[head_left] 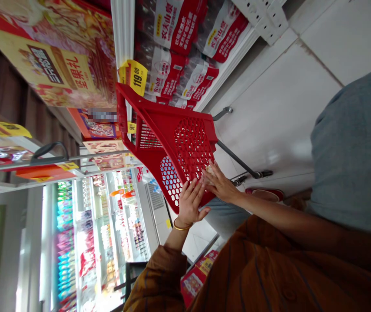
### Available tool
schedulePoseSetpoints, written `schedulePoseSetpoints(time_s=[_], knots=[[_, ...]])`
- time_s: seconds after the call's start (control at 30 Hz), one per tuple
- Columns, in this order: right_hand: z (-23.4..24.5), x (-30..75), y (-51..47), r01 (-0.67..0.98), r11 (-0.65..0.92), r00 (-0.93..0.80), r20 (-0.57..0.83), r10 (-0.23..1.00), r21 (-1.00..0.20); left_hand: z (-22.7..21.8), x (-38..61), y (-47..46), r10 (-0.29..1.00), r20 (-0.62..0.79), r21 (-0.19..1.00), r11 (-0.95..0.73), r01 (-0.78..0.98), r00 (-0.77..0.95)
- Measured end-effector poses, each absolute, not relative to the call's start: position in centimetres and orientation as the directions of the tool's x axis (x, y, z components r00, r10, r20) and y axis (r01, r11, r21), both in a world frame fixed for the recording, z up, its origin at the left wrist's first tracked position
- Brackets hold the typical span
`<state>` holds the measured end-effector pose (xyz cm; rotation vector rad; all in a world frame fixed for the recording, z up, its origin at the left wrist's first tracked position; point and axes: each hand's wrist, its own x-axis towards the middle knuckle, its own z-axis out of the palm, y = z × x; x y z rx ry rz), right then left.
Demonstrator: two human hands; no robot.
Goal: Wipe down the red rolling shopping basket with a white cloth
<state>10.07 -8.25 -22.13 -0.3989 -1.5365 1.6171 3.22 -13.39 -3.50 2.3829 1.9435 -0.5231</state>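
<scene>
The view lies on its side. A red plastic shopping basket (pixel 185 147) with honeycomb-mesh walls tilts in front of me, on a grey metal pull handle and frame (pixel 237 159). My left hand (pixel 189 203), with a gold bangle (pixel 181 226), rests its spread fingers on the mesh wall. My right hand (pixel 219 182) touches the same wall higher up, its fingertips beside a small pale item (pixel 209 170). That item is partly hidden, and I cannot tell whether it is held. Both sleeves are brown-orange with dark stripes.
Shrink-wrapped packs of bottled water (pixel 179 73) fill a shelf with a yellow price tag (pixel 135 76). A patterned snack banner (pixel 58 56) hangs beyond. Lit store shelves (pixel 107 225) stand past the basket, tiled floor (pixel 270 99) lies alongside, and grey cloth (pixel 351 147) fills the right edge.
</scene>
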Motion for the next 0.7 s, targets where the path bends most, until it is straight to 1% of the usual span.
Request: schedulePoseSetpoints(time_s=[0.2,0.3,0.4,0.47,0.57,0.7], knots=[[-21.9,9.8,-7.9,-0.415,0.002,-0.578,0.266,0.772,-0.910,-3.7,3.9,-12.8,0.956,-0.245,-0.163,-0.202,0.966,0.158],[-22.4,9.6,-7.3,-0.396,-0.031,-0.562,0.216,0.798,-0.918,-3.7,4.3,-12.6,0.957,-0.255,-0.184,-0.187,0.965,0.137],[-23.0,8.9,-6.5,-0.350,-0.070,-0.519,0.131,0.844,-0.934,-3.5,4.6,-12.5,0.955,-0.269,-0.206,-0.186,0.961,0.128],[-23.3,8.4,-6.1,-0.340,-0.098,-0.518,0.099,0.850,-0.935,-3.4,4.9,-12.4,0.952,-0.276,-0.205,-0.193,0.960,0.133],[-23.4,7.9,-6.4,-0.343,-0.113,-0.544,0.099,0.833,-0.932,-3.3,5.2,-12.2,0.947,-0.289,-0.208,-0.209,0.956,0.144],[-23.1,8.2,-7.6,-0.328,-0.074,-0.549,0.126,0.826,-0.942,-3.2,5.3,-11.9,0.940,-0.306,-0.220,-0.225,0.949,0.152]])
